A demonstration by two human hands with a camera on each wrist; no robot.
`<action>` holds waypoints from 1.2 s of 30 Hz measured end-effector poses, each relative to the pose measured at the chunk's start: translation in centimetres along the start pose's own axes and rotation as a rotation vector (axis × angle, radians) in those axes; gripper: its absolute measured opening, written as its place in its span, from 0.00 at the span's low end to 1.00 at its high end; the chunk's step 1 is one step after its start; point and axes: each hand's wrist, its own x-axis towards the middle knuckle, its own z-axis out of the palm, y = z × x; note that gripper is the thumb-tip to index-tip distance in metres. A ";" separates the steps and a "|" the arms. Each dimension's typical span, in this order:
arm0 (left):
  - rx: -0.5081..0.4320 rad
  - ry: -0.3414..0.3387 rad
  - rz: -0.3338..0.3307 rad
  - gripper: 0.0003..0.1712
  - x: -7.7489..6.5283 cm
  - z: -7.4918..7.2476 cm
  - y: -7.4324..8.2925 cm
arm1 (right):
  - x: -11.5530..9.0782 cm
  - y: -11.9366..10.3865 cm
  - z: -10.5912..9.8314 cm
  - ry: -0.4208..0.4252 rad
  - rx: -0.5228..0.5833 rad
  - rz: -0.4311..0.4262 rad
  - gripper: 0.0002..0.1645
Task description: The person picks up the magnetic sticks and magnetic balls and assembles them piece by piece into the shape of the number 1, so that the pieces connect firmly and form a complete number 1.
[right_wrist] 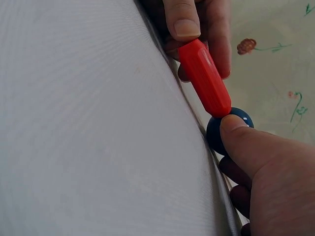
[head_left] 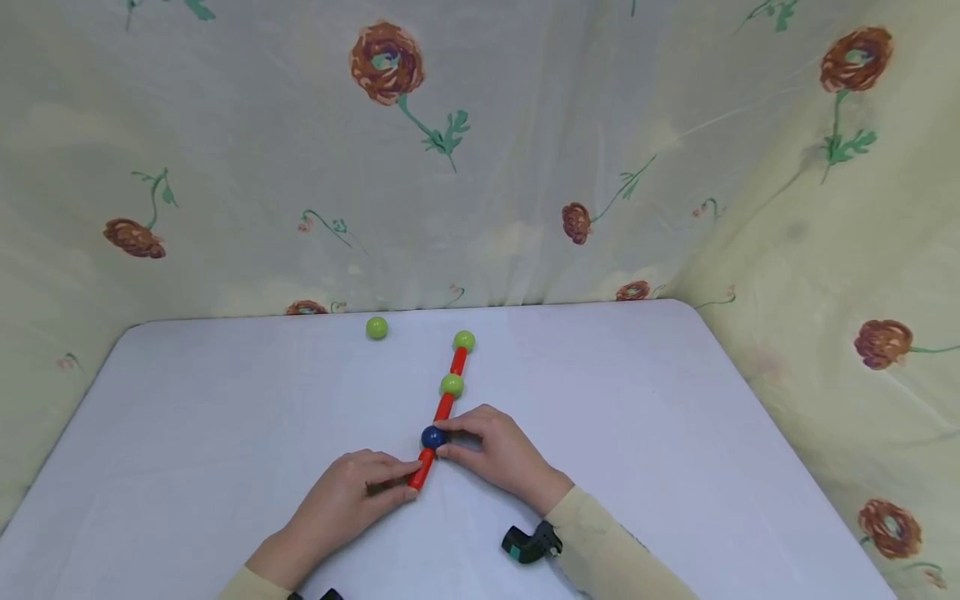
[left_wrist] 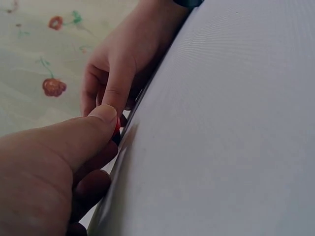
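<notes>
A chain of red rods and balls runs across the table from the far side toward the person. At its near end, the left hand [head_left: 348, 500] pinches a red rod [right_wrist: 205, 78] between thumb and fingers. The right hand [head_left: 498, 454] pinches the dark blue ball [head_left: 432, 437] that touches this rod's upper end. Beyond the ball come another red rod [head_left: 444, 407], a green ball [head_left: 452, 384], a further red rod [head_left: 458, 361] and a green ball [head_left: 464, 340] at the far end. In the left wrist view the fingers hide most of the rod.
A loose green ball [head_left: 377, 327] lies near the table's back edge, left of the chain. The white table [head_left: 637, 417] is bordered at the back and right by flowered cloth [head_left: 510, 125]. A black wrist device [head_left: 531, 543] sits at the right sleeve.
</notes>
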 end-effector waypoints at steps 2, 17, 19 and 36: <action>-0.008 -0.018 -0.004 0.23 0.1 -0.2 0.0 | 0.0 0.1 0.0 0.000 0.001 0.000 0.23; 0.082 0.068 -0.314 0.26 6.3 -6.9 -2.8 | -0.2 0.5 0.0 -0.009 0.013 0.010 0.24; 0.095 0.067 -0.339 0.28 7.8 -7.5 -3.6 | -0.2 0.5 0.0 -0.009 0.019 0.005 0.24; 0.295 -0.094 -0.284 0.34 16.2 -8.2 -6.3 | -0.1 0.3 -0.3 -0.023 0.024 -0.024 0.24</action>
